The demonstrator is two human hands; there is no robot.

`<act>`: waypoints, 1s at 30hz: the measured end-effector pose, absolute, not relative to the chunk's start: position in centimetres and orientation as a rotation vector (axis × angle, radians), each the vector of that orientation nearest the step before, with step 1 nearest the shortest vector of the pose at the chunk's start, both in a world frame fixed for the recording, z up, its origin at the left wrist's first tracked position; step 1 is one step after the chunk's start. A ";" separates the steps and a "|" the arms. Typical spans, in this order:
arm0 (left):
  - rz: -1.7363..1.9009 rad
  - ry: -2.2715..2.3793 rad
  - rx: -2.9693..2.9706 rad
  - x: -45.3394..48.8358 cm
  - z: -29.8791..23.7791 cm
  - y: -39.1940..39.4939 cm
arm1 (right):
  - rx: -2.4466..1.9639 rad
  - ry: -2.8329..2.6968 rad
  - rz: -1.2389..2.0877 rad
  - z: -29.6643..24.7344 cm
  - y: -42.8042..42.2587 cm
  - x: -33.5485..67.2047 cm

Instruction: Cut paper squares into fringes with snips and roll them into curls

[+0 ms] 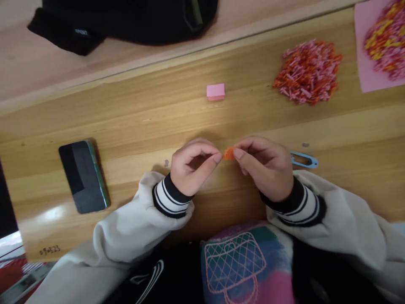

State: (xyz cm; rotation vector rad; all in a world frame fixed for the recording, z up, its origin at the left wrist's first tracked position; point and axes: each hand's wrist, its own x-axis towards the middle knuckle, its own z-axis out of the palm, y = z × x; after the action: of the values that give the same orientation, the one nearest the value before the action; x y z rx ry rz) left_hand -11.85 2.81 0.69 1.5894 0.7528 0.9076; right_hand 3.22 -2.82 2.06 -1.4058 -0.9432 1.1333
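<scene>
Fingers (pixel 243 157) over glossy wooden table (pixel 152 118).

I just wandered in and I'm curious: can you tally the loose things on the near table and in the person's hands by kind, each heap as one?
Heaps: 2, a pink-and-orange heap and a heap with yellow
Phone: 1
Pink sheet: 1
Small pink block: 1
Blue item, partly hidden: 1
Orange piece, between left hand and right hand: 1
Total: 7

Wooden table (pixel 136 114) with soft glare (pixel 52 214)
</scene>
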 end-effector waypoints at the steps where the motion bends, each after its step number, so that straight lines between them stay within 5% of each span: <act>1: 0.910 0.752 1.582 -11.8 0.7 2.8 | -1.398 -0.964 1.151 2.1 -2.8 3.2; 30: 0.938 0.698 1.344 -12.0 -0.1 2.8 | -1.401 -0.968 1.189 2.2 -2.7 3.3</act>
State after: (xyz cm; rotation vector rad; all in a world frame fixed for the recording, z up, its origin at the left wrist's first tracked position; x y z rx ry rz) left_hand -12.05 2.75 -0.06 1.3436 0.6979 0.9378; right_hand 3.33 -2.73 2.15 -1.4012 -0.9680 1.1890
